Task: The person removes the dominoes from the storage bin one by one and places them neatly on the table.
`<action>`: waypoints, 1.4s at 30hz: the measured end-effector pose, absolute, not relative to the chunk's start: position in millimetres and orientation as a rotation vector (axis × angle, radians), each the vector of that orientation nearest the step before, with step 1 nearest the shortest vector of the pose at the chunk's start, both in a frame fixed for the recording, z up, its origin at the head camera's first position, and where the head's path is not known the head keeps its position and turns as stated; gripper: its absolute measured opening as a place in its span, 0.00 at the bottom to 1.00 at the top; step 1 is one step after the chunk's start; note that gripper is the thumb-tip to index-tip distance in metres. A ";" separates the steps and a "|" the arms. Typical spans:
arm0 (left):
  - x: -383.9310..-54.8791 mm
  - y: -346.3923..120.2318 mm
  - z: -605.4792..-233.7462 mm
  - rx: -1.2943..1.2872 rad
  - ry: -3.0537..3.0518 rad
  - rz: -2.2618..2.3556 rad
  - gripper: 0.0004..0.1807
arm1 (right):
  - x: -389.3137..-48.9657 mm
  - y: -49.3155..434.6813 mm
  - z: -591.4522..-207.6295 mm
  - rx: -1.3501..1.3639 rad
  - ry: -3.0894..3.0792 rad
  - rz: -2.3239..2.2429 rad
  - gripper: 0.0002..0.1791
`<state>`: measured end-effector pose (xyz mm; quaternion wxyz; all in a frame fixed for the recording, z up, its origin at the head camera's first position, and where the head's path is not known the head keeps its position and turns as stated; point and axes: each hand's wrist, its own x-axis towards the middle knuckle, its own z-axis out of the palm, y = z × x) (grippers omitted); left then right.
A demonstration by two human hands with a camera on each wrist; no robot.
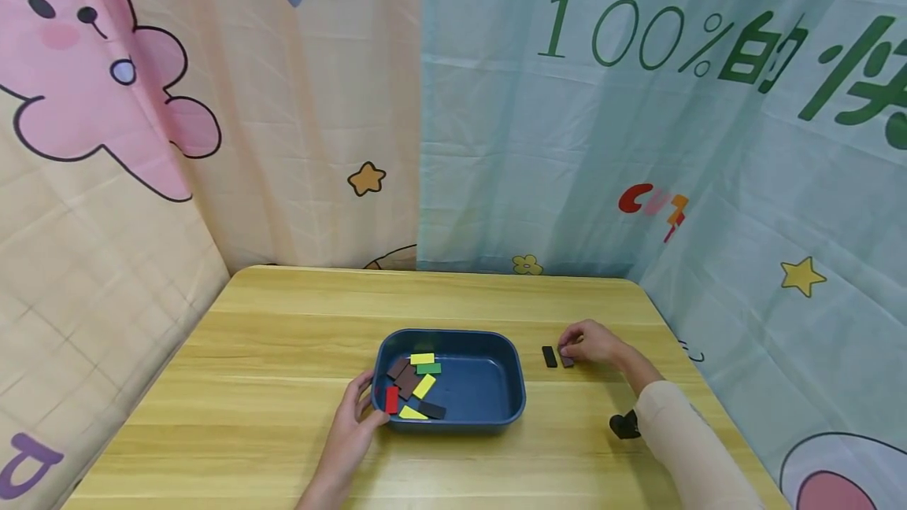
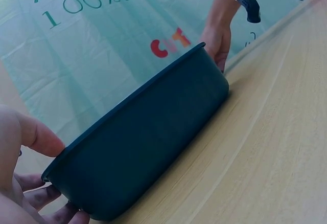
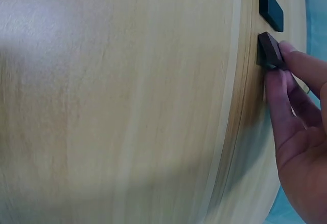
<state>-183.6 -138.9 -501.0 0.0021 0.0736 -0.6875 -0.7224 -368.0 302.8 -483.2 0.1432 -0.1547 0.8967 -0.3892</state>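
At the left end of a dark blue plastic tub (image 1: 489, 388), my left hand (image 1: 350, 419) grips the rim, thumb on top and fingers round the outer wall. Inside the tub lie several flat rectangular blocks: yellow, a green block (image 1: 428, 368), a red block (image 1: 392, 400), brown and a black one (image 1: 432, 410). Right of the tub, my right hand (image 1: 595, 342) pinches a dark brown block (image 3: 272, 49) between thumb and fingers; the block is tilted close over the table. Just beside it a loose black block (image 3: 271, 10) lies flat on the wood.
The wooden table (image 1: 283, 352) ends at a back edge against printed curtains (image 1: 496, 179), which also hang at both sides. A black wrist device (image 1: 625, 425) sits at the right sleeve, low over the table.
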 end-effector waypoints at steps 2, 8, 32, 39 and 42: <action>-183.6 -139.1 -501.4 0.225 -2.156 -2.260 0.38 | -368.6 302.9 -483.8 -0.469 2.618 -1.079 0.03; -182.8 -141.0 -500.3 0.220 -2.149 -2.259 0.39 | -371.1 302.8 -486.0 -0.518 2.654 -1.013 0.05; -183.2 -138.8 -500.1 0.236 -2.163 -2.262 0.39 | -379.1 286.4 -447.5 -0.584 2.616 -0.936 0.12; -184.3 -138.8 -501.1 0.226 -2.172 -2.263 0.39 | -377.6 267.3 -424.5 -0.691 2.505 -0.873 0.12; -184.3 -139.3 -501.8 0.223 -2.171 -2.252 0.39 | -376.9 256.3 -415.8 -0.724 2.454 -0.868 0.12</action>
